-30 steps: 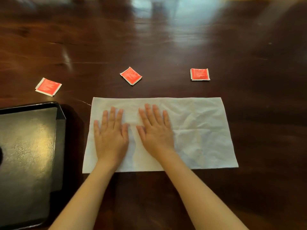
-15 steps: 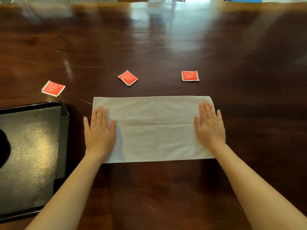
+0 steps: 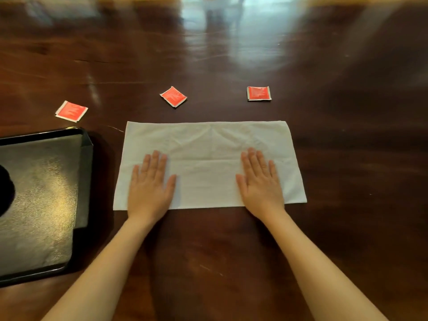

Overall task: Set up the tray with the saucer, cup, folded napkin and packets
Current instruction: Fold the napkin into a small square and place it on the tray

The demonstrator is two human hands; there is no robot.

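- A white napkin (image 3: 209, 156) lies flat on the dark wooden table (image 3: 347, 135), just right of a black tray (image 3: 86, 144).
- The left hand (image 3: 150, 187) and right hand (image 3: 260, 184) press flat on it, fingers together, holding nothing.
- Thin, soft and easily creased, it is probably best lifted by a corner.
- Three red packets (image 3: 173, 96) lie beyond it.

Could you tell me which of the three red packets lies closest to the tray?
The leftmost packet, just beyond the tray's far corner.

The tray (image 3: 44, 205) is cut off by the left edge, as is a dark object (image 3: 5, 191) on it. Packet (image 3: 173, 96) print is unreadable.
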